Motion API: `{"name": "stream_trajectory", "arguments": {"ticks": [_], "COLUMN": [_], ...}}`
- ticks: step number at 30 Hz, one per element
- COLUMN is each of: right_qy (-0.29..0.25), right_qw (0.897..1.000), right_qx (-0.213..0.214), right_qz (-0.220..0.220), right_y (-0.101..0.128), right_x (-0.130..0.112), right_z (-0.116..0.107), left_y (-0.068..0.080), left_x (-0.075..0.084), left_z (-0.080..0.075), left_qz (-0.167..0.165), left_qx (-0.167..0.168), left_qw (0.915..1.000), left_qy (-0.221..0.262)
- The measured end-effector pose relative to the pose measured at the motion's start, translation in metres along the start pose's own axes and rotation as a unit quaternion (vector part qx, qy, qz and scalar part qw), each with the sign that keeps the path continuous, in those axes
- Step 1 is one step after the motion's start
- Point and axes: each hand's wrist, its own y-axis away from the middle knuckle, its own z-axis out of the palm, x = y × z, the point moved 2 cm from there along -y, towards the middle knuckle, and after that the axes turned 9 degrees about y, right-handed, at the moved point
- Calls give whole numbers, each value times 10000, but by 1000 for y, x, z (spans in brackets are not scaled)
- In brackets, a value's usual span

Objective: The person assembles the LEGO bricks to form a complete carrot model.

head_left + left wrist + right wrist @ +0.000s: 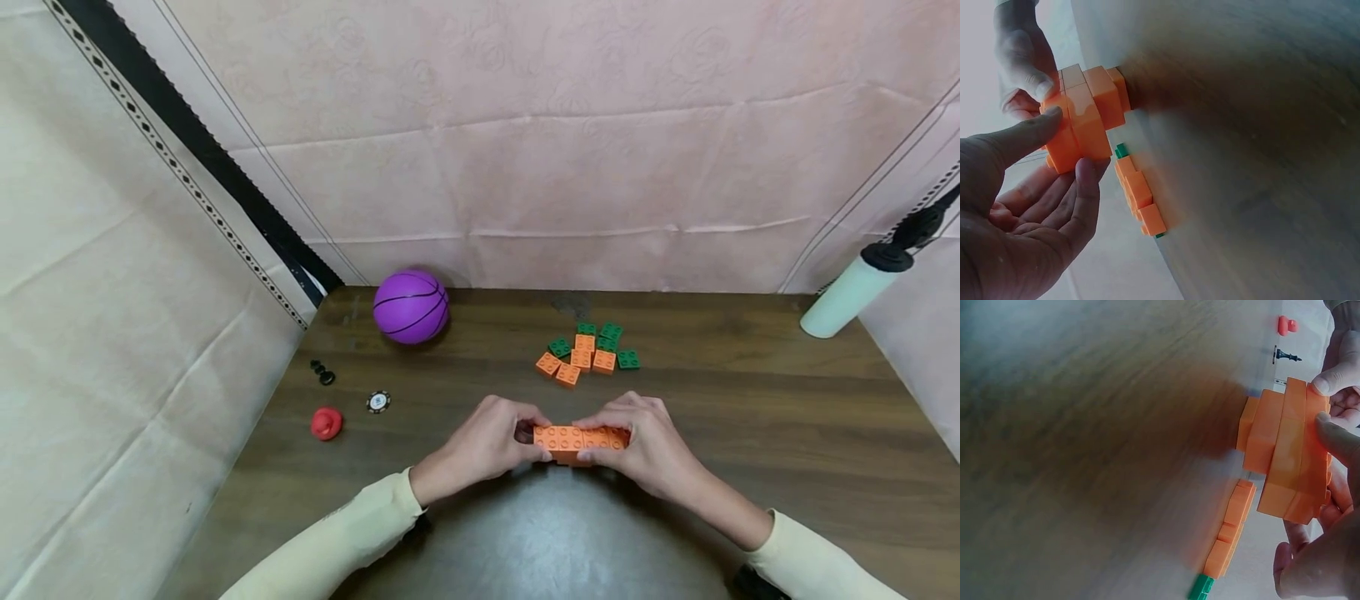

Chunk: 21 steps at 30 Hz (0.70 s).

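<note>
A stack of joined orange bricks [579,440] rests on the dark wooden table [750,417] near its front middle. My left hand [487,446] pinches its left end between thumb and fingers, and my right hand [651,446] pinches its right end. In the left wrist view the orange brick stack [1082,119] sits between my left fingers [1079,187] and the other hand's fingertips. In the right wrist view the orange brick stack [1285,450] shows layered, gripped by my right fingers [1335,434]. A pile of loose orange and green bricks [587,352] lies just beyond.
A purple ball [411,306] sits at the table's back left. A red piece [327,423], a round chip [378,402] and small black pieces [323,372] lie at the left. A pale bottle with a black cap [862,287] leans at the back right. Cloth walls surround the table.
</note>
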Motion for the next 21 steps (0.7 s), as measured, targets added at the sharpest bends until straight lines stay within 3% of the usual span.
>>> {"name": "stream_trajectory", "arguments": {"ticks": [10,16,21], "right_qy": [-54,-34,21], "right_qw": [10000,10000,9999], "right_qx": [-43,-59,-97], "right_qz": [-39,-2,79], "right_y": [0,-1,0], "right_x": [-1,1,4], "right_z": [0,0,1], "left_y": [1,2,3], "left_x": [-2,0,2], "left_z": [-1,1,2], "left_qz": [124,65,122], "left_qx": [-257,-176,-155], "left_qw": [9994,9995,9977], "left_qy": [-186,-251,-652]}}
